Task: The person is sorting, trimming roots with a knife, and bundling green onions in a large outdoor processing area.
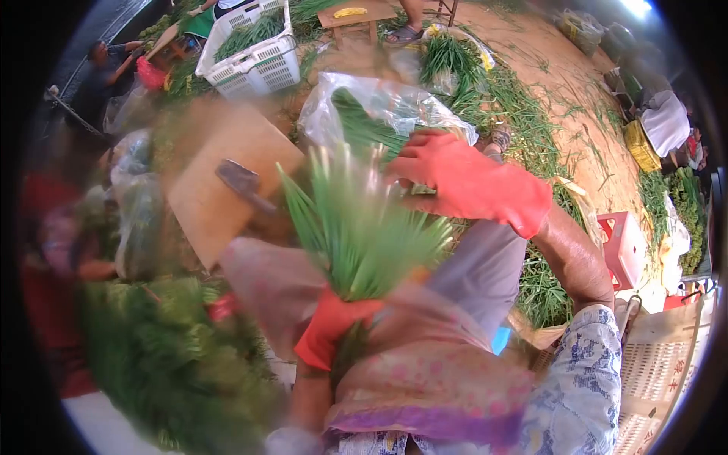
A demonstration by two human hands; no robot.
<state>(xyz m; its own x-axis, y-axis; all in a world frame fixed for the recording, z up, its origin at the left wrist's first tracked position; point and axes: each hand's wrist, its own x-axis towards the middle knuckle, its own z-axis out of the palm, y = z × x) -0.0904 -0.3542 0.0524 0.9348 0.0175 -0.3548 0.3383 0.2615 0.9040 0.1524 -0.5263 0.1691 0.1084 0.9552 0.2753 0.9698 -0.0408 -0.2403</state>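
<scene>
My left hand (334,322), in a red rubber glove, is closed around a bunch of green stalks (356,243) held upright over my lap. The bunch fans out at the top, where pale ends show. At the right of those ends is my right hand (447,171), also red-gloved, with its fingers apart and curved, pointing left. Behind the bunch, a clear plastic bag (326,102) holds more green stalks. A cleaver-like blade (239,178) lies on a wooden board (208,171) to the left.
A white crate (258,72) of greens stands at the upper left, beside a small wooden stool (356,14). Loose greens (523,106) cover part of the floor. A pink box (623,250) is on the right. Another person (106,68) is at the far left.
</scene>
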